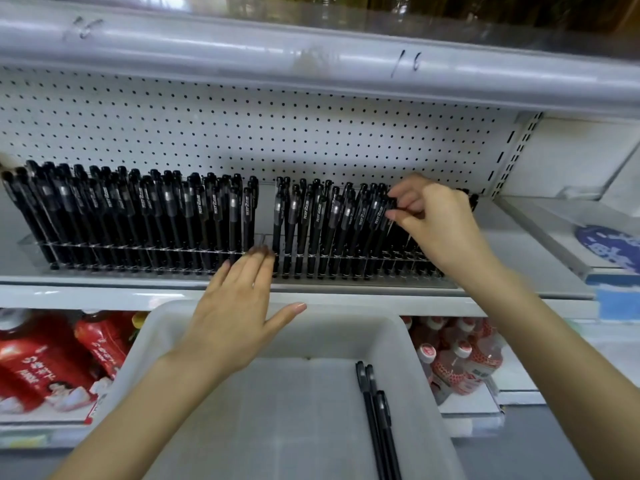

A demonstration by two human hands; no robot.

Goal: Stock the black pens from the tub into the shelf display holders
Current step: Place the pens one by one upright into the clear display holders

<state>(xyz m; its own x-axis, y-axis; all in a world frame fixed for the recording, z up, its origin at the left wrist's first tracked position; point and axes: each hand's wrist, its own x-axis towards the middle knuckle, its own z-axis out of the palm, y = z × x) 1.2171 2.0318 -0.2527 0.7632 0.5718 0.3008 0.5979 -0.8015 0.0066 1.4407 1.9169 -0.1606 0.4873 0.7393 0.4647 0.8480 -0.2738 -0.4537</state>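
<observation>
A: Status on the right hand?

B: Pinching the cap end of one black pen between thumb and fingers, remaining fingers loosely curled. Sitting among the standing rows, toward the right end of the right holder.

A: And the left hand?

B: Flat, fingers straight, gripping nothing. Fingertips resting against the front rail, right at the gap between the left holder and the right one.

A: Seated yet?

B: Hard to say, with the lower end hidden behind the hand and neighbouring pens. Probably mid-insertion.

A: Advice for the step?

B: Pinch high on the cap. Steer the tip straight down into a free slot, matching the lean of the neighbours. Push until level with the row, then release cleanly to avoid dragging adjacent caps. Brace the rail with the left palm to stop the holder sliding back on the shelf.

A: Stock remaining?

B: Three spare pens lying along the right side of the tub, just below the shelf edge. Close to done, by the look of it.
</observation>
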